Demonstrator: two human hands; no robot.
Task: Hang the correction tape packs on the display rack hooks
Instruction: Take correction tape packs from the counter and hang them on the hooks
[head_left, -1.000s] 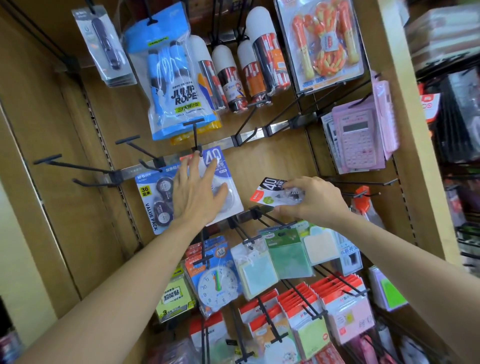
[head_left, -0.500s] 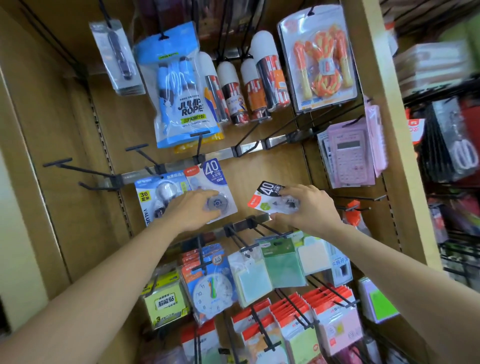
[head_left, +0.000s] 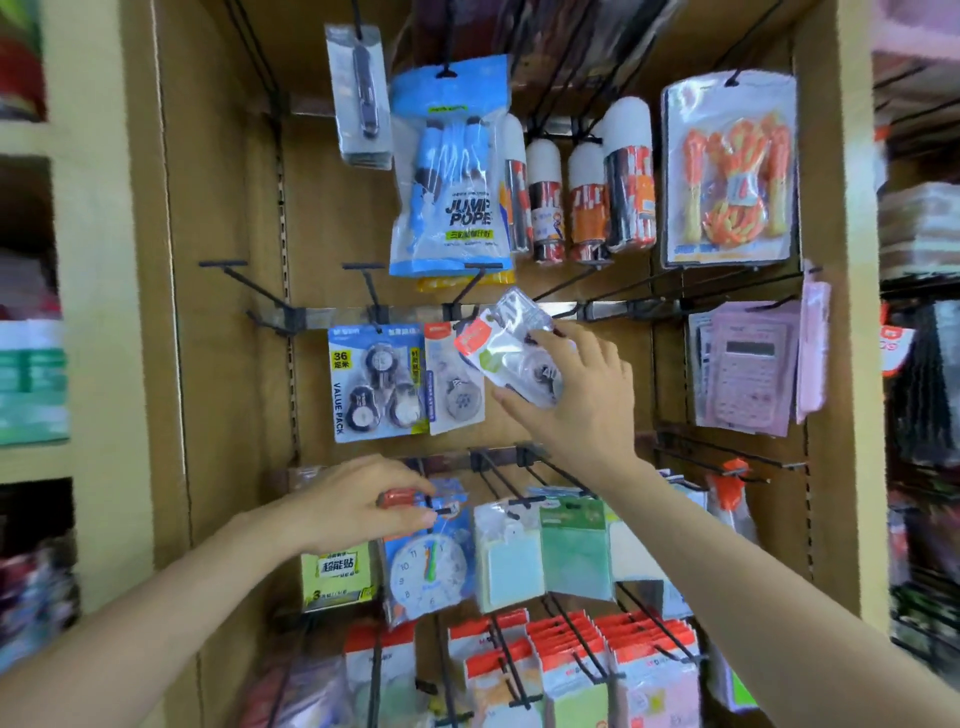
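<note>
Left hand (head_left: 363, 512): low at the bottom rail, thumb and forefinger pinching a hook (head_left: 445, 511) above the clock pack (head_left: 428, 566).
Blue value pack (head_left: 376, 382), single pack (head_left: 457, 387): hung side by side, middle rail.
Correction tape pack (head_left: 506, 343): tilted, off the hooks, overlapping the single pack.
Right hand (head_left: 576, 400): fingers curled round it.

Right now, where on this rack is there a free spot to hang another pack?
The hook left of the value pack is bare, and so is the board between the right hand and the calculators. Below, the rows around the clock pack are crowded.
</note>
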